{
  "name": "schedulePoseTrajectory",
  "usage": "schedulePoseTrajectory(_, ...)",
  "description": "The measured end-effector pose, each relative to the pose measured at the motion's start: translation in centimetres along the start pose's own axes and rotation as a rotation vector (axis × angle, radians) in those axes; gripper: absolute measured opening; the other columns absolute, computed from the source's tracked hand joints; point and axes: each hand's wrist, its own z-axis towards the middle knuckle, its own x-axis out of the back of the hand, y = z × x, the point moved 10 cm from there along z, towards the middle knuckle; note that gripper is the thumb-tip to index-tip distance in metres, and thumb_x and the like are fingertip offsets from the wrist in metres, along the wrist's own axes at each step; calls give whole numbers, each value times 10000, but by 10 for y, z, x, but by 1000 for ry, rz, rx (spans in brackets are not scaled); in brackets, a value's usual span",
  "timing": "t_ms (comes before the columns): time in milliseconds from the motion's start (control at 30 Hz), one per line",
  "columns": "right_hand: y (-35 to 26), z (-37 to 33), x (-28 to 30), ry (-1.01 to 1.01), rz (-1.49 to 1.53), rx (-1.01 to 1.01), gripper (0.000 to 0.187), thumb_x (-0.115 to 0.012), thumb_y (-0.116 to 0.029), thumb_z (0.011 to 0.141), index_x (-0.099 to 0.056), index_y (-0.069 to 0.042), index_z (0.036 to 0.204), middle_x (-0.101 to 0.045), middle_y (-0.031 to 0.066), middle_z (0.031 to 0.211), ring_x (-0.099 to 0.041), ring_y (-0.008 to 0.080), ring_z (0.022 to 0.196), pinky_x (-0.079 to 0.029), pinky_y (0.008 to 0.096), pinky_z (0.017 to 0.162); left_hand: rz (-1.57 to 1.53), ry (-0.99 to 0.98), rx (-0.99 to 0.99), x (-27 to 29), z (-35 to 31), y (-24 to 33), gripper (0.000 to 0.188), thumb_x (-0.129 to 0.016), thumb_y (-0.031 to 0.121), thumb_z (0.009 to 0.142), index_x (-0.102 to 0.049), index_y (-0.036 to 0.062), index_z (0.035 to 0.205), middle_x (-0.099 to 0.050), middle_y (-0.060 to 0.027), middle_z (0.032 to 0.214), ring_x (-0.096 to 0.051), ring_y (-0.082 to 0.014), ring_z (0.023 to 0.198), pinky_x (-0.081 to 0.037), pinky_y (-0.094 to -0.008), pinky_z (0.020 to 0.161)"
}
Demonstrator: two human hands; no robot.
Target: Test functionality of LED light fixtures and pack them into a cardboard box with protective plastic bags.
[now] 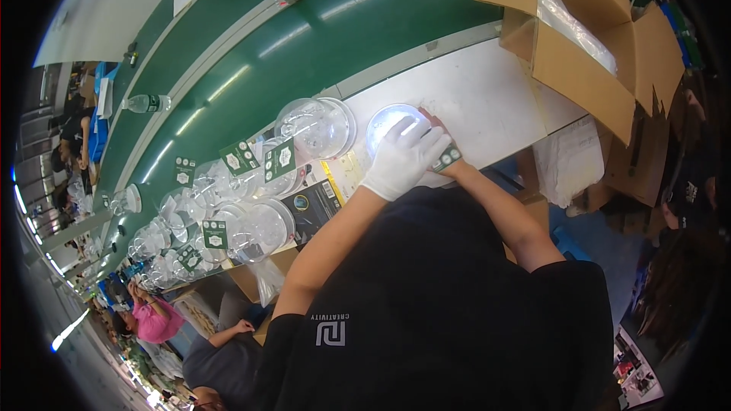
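Observation:
A clear round plastic piece [378, 123], glowing bluish white, is in front of me at the white tabletop's near side. My left hand [403, 158], in a white glove, lies across its near right part with fingers stretched out and slightly apart. Beside it my bare right hand [449, 154] curls at the piece's right edge, its fingers partly hidden by the glove. A small dark green card [447, 158] with pale round marks shows at the right hand; whether it is attached to the piece, I cannot tell.
Left of my hands stand several clear round plastic containers [308, 128] with green cards [279, 159]. A black printed box [312, 209] lies near them. An open cardboard box [582, 68] with clear plastic inside stands at the right. Beyond runs a green surface [327, 38] with a bottle [147, 103]. Other people [156, 316] sit at far left.

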Motion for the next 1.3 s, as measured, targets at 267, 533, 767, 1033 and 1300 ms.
schedulePoseTrajectory(267,1,4,9,-10,189,-176,1047,-800,-434,774,-259,-26,1573,-384,232,1582,-389,368,1461,-252,466,1251,-305,-28,-83,54,-28,4,509,-703,6,726,-687,195,1198,-627,-71,1321,-589,-307,1271,-423,-604,1060)
schedulePoseTrajectory(533,-4,-4,14,67,379,-95,780,-793,-424,792,-519,-83,1437,-388,179,1597,-386,340,1470,-279,456,1235,-438,-649,50,-40,38,-35,315,-649,286,862,-773,185,1133,-727,-126,1123,-641,-349,1098,-486,-439,1004)
schedulePoseTrajectory(767,21,-6,-2,-8,15,-145,892,-807,-494,765,-474,20,1414,-450,258,1509,-451,415,1392,-298,473,1234,-566,-927,190,-91,38,-83,408,-569,396,975,-743,109,1207,-690,-177,1267,-633,-357,1164,-462,-394,1048)
schedulePoseTrajectory(1033,-7,3,15,45,115,-113,1008,-800,-508,787,-333,-7,1526,-448,214,1533,-476,366,1387,-317,471,1223,-1216,-365,590,-116,-32,-149,486,-488,356,1051,-656,-38,1281,-691,-179,1245,-631,-256,1173,-455,-347,1047)
schedulePoseTrajectory(1300,3,2,4,-7,189,-151,985,-771,-474,829,-282,-34,1562,-436,167,1562,-464,328,1410,-306,450,1228,-1023,671,944,-61,-111,-92,499,-636,297,972,-570,-9,1362,-614,-173,1349,-606,-286,1220,-462,-407,1065)
